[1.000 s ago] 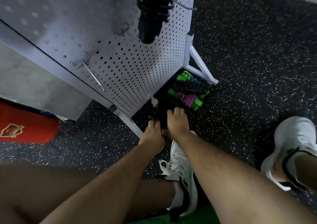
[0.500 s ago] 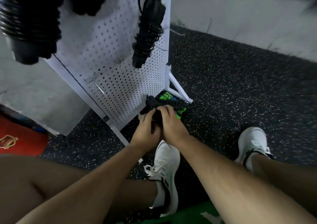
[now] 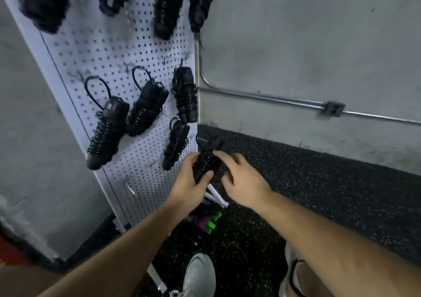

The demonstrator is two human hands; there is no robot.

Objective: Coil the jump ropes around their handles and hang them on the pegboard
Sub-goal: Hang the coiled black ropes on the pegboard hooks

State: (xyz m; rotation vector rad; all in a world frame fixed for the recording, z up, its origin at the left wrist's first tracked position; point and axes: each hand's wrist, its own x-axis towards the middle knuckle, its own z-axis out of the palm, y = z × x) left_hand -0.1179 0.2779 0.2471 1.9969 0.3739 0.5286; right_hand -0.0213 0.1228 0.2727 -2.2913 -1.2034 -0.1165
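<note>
I am counting eight black jump ropes coiled round their handles (image 3: 107, 132) hanging on the white perforated pegboard (image 3: 118, 53). Four are sitting along the top, all cut off by the frame edge and smeared by blur. Four more are hanging lower down, three in a row and one beneath the rightmost.

A ninth black coiled rope bundle (image 3: 204, 164) is being held up just in front of the pegboard's lower right edge. The left hand (image 3: 188, 182) is wrapping round it from the left, its thumb curling across the front of the coils. The right hand (image 3: 245, 178) is lying against the bundle's right side with the index fingertip touching the upper coils. That side of the bundle is hiding behind bent fingers, so I cannot tell whether this hand is gripping.

On the speckled black rubber floor (image 3: 330, 194) one rope with green handles and purple cord (image 3: 206, 220) is lying, partly covered by the left wrist. Two pale shoes (image 3: 200, 274) are showing, both clipped by the bottom edge. One metal conduit (image 3: 262, 97) is running along the grey wall.
</note>
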